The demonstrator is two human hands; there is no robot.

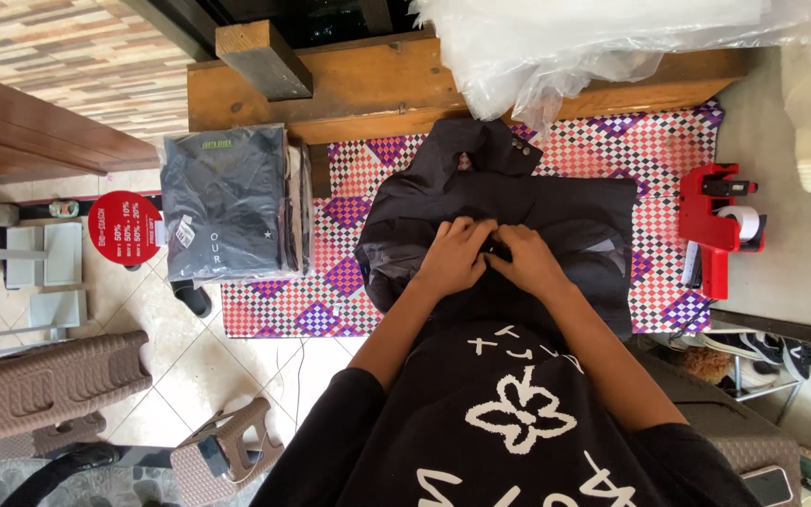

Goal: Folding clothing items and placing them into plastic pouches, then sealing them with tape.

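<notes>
Both the left hand (454,255) and the right hand (527,260) are pinching the dark shirt (509,211) at frame centre. Checkered cloth (654,155) is lying bare around it, up to the red tape dispenser (720,225) at right.

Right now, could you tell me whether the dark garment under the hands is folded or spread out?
Partly folded: the dark garment lies bunched on the checkered cloth, sides turned inward.

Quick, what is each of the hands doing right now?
Left hand: fingers curled, pinching the dark shirt at its middle.
Right hand: fingers curled, pinching the same shirt beside the left.
</notes>
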